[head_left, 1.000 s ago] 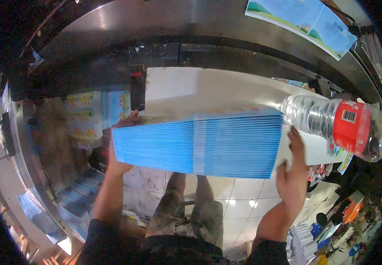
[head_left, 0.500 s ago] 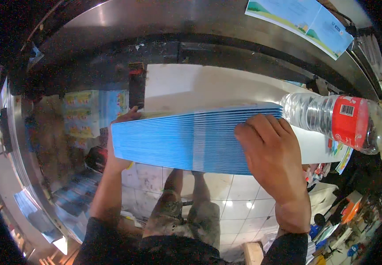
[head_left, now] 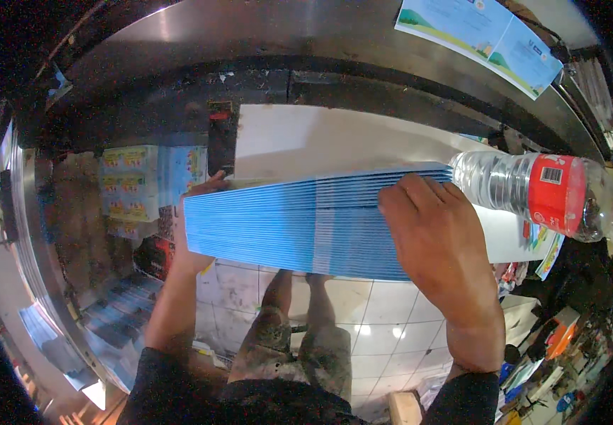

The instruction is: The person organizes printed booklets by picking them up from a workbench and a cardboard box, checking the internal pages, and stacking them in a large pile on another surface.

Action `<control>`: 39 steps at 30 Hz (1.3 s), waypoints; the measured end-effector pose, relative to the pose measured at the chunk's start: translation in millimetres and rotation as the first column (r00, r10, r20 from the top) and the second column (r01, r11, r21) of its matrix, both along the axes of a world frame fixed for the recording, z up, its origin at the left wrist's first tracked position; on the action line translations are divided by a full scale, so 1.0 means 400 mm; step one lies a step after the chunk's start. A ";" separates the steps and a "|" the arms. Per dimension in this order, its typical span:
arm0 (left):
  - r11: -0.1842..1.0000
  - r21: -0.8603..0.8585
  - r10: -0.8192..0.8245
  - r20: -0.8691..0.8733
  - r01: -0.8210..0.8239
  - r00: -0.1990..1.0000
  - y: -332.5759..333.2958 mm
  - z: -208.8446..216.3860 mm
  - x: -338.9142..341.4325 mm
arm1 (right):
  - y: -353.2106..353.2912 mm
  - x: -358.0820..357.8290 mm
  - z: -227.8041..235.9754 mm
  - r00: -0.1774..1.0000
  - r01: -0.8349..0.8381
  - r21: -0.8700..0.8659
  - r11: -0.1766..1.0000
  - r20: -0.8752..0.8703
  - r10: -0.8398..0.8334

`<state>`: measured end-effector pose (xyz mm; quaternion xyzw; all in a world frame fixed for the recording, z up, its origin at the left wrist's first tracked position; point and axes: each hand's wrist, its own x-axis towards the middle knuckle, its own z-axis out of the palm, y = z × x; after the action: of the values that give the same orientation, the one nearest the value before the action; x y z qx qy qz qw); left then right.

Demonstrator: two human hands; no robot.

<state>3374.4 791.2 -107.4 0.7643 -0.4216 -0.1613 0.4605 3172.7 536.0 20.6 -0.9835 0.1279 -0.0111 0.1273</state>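
A thick stack of blue printed sheets (head_left: 264,223), its many edges stepped in a fan, is held up in front of me and tilts slightly upward to the right. My left hand (head_left: 196,230) grips its left end, with fingertips showing behind the top corner. Curled over the right part of the stack, my right hand (head_left: 437,230) has its fingers bent against the upper sheet edges. Its thumb and what lies under the palm are hidden.
Beyond the stack lies a white board (head_left: 349,138). A clear plastic bottle (head_left: 490,180) with a red label lies at the right. Printed sheets (head_left: 480,42) rest on the metal surface behind. Colourful printed stacks (head_left: 129,184) stand at the left, and clutter (head_left: 558,347) covers the lower right.
My right hand has moved slightly upward along the sheet edges. The stack has shifted a little to the right, and a darker gap shows between its upper sheets near the right hand.
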 end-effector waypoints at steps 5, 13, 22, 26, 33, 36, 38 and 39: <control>0.998 0.056 -0.033 -0.027 0.034 0.999 0.013 -0.005 0.008 | -0.007 0.003 0.008 0.999 -0.038 0.010 0.999 -0.002 0.038; 1.000 0.030 0.010 -0.085 -0.008 0.996 0.038 -0.033 0.006 | -0.007 0.006 0.008 0.997 -0.063 0.018 0.998 0.048 0.062; 0.987 0.154 -0.025 -0.176 0.053 0.984 0.037 -0.034 0.027 | 0.011 -0.003 0.018 0.995 -0.086 -0.103 0.991 -0.066 0.079; 0.982 0.182 0.098 -0.216 -0.059 0.971 0.042 -0.015 0.001 | 0.023 -0.065 0.074 0.989 0.087 -0.124 0.988 0.133 -0.070; 0.994 0.105 -0.020 -0.106 0.031 0.994 0.023 -0.020 0.023 | 0.104 -0.542 0.106 0.604 0.761 0.117 0.638 0.229 -0.763; 0.970 0.241 -0.025 0.054 0.011 0.998 0.036 -0.029 0.025 | 0.163 -0.762 0.018 0.468 0.824 0.299 0.482 0.122 -0.875; 0.971 0.238 0.056 -0.090 -0.033 0.994 0.039 -0.036 0.025 | 0.193 -0.861 -0.016 0.394 0.860 0.394 0.323 -0.112 -0.912; 0.970 0.238 0.081 -0.139 -0.047 0.987 0.036 -0.035 0.023 | 0.214 -0.902 -0.038 0.393 0.861 0.396 0.321 -0.115 -0.912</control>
<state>3383.7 805.6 -121.5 0.8124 -0.3397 -0.2508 0.4022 2812.0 621.8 5.5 -0.7004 0.6359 -0.1162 0.3026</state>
